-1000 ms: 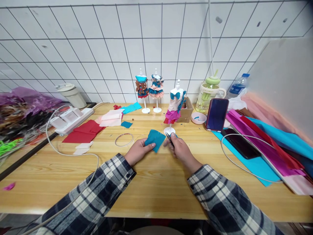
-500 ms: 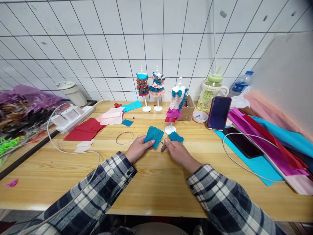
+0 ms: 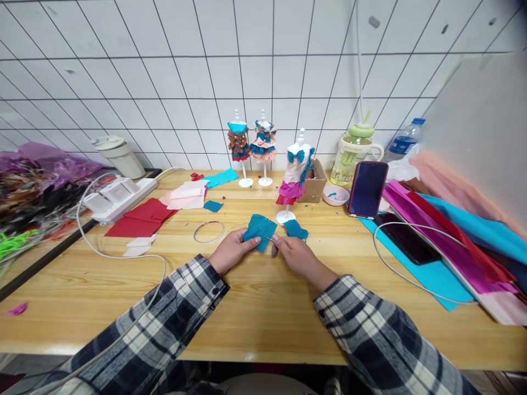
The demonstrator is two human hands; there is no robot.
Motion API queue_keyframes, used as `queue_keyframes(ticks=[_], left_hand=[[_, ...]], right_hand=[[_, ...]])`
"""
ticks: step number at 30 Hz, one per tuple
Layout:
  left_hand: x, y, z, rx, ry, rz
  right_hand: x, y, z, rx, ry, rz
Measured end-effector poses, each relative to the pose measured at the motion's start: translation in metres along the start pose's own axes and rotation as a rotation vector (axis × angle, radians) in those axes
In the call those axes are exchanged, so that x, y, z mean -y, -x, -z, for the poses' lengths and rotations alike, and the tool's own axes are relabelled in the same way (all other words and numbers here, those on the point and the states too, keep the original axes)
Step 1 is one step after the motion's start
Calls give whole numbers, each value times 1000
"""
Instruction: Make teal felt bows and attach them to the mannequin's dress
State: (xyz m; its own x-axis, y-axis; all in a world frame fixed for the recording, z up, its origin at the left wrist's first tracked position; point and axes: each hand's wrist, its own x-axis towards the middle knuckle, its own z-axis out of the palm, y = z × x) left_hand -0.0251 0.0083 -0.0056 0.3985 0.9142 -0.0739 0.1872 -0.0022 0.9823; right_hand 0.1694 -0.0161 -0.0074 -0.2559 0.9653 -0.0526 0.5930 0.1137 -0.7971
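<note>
A square teal piece of crepe paper (image 3: 259, 229) is pinched between the thumb and fingers of my left hand (image 3: 235, 248). My right hand (image 3: 294, 253) is closed on a thin metal tool (image 3: 269, 238), its tip against the right edge of the teal piece. Another teal scrap (image 3: 295, 230) lies just behind my right hand. Beyond it stands a small white dress form (image 3: 297, 170) with a pink, magenta and red paper dress and a teal bow. Left of my left hand rests a thin wire ring (image 3: 208, 232).
Two more dressed forms (image 3: 263, 144) stand near the wall. Red paper (image 3: 142, 218), pink paper and a power strip (image 3: 123, 200) lie left. At right are a pink dish (image 3: 335, 195), a propped phone (image 3: 367, 189), a green-lidded jug (image 3: 354, 156), a cable and colored sheets.
My right hand has shifted slightly left, bringing the tool's tip onto the teal piece's edge. The whole view has moved very slightly.
</note>
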Motion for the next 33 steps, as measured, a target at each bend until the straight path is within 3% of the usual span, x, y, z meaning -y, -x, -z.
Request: queue_keyframes(ticks=[17, 33], left_hand=[[-2, 1, -1, -12, 43, -11], [1, -1, -2, -31, 158, 20]], right_hand=[[-4, -1, -2, -24, 98, 31], [-4, -3, -2, 0, 3, 15]])
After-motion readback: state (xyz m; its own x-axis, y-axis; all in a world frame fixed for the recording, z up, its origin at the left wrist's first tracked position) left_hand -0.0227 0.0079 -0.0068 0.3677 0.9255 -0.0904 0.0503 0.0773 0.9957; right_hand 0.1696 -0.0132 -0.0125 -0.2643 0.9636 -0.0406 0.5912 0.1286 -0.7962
